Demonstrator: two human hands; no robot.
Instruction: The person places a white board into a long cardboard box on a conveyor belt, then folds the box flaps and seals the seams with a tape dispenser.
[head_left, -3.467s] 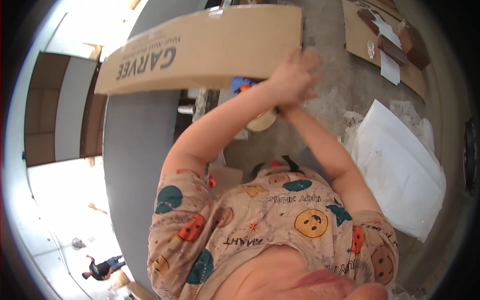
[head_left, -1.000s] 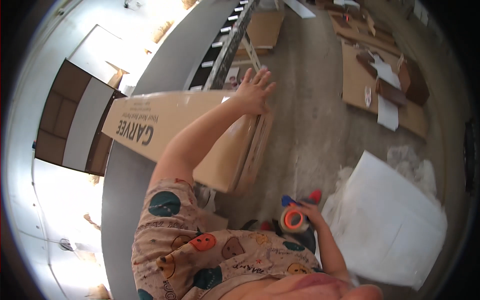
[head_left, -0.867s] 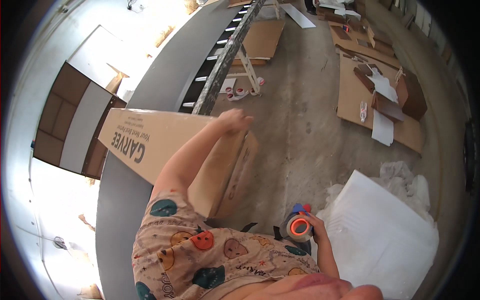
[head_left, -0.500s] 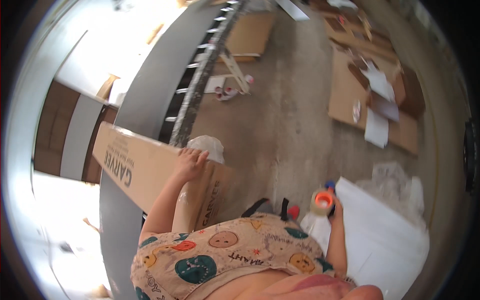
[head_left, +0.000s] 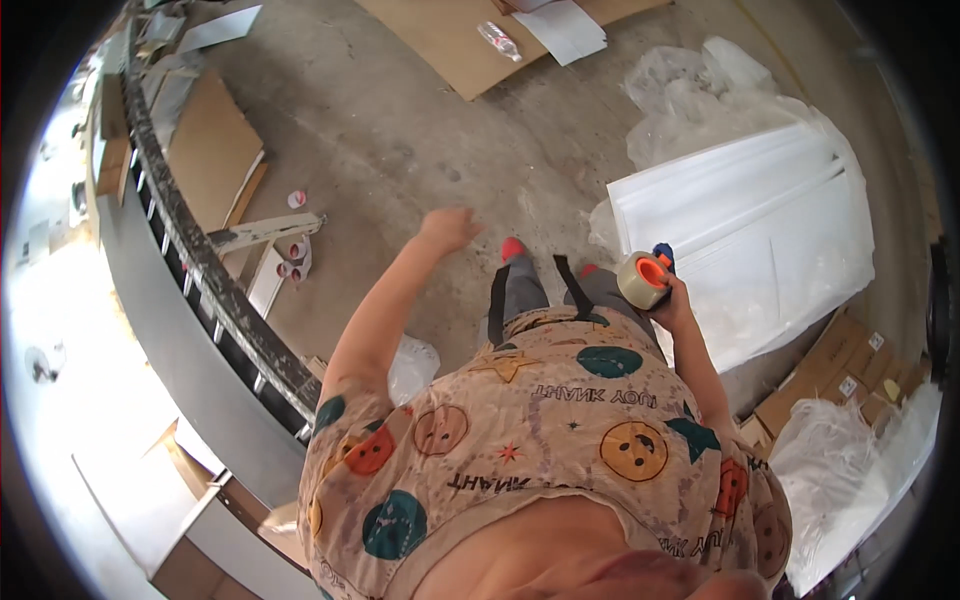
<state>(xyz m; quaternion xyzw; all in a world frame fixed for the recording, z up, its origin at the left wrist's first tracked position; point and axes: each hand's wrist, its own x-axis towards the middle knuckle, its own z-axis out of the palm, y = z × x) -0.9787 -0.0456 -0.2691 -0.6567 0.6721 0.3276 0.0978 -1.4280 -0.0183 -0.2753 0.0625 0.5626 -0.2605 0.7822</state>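
Note:
My right hand (head_left: 675, 304) is wrapped round a tape dispenser (head_left: 641, 281) with a wide roll of clear tape on an orange hub and a blue part at its far end. It is held in front of my right hip, beside a stack of white foam sheets (head_left: 740, 225). My left hand (head_left: 450, 230) is stretched out over the concrete floor, slightly blurred, its fingers apart with nothing in them. Below my left arm, part of a clear plastic bag (head_left: 412, 368) shows on the floor.
A roller conveyor (head_left: 200, 250) with a dark metal rail curves along my left. Flat cardboard (head_left: 440, 35) with a plastic bottle (head_left: 498, 41) lies ahead. Crumpled plastic wrap (head_left: 700, 85) lies beyond the foam, and brown cartons (head_left: 830, 365) are at right.
My left hand has let go of the large carton on the conveyor, which is out of clear view now. My view has turned to the right. The tape dispenser stays in my right hand.

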